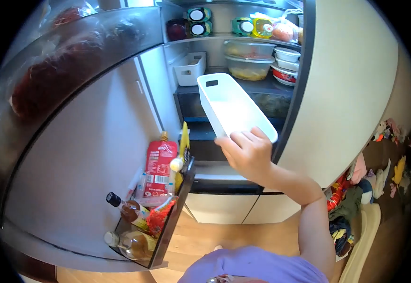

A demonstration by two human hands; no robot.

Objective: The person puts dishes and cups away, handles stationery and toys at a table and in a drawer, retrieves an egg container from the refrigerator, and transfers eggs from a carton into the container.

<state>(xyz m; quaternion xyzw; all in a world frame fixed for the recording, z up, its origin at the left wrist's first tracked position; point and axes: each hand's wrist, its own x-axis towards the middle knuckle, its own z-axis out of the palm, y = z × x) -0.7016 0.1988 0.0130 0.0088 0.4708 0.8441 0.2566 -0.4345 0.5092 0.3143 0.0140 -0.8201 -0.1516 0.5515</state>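
One long white bin (236, 108) is in my right hand (250, 153), held up in front of the open fridge. My right fingers (240, 137) are closed over its near end, and the oblong handle slot shows at its far end. The bin slants across my view, its far end toward the shelves, its open top facing me.

Behind it, a smaller white basket (189, 74) stands on the fridge shelf (213, 70), at the left. To its right are two clear tubs (248, 66), one on top of the other, and just beside them a stack of bowls (286, 65), the lower ones partly red. Jars (199, 29) and a knotted plastic bag (284, 32) sit on the shelf above.

Lower left, the door rack (172, 214) holds a red pouch (160, 165), something yellow (184, 141), and two bottles (137, 245) leaning over. The dark red stuff (40, 89) in the upper door compartment seems to be wrapped in plastic, though it is blurred.
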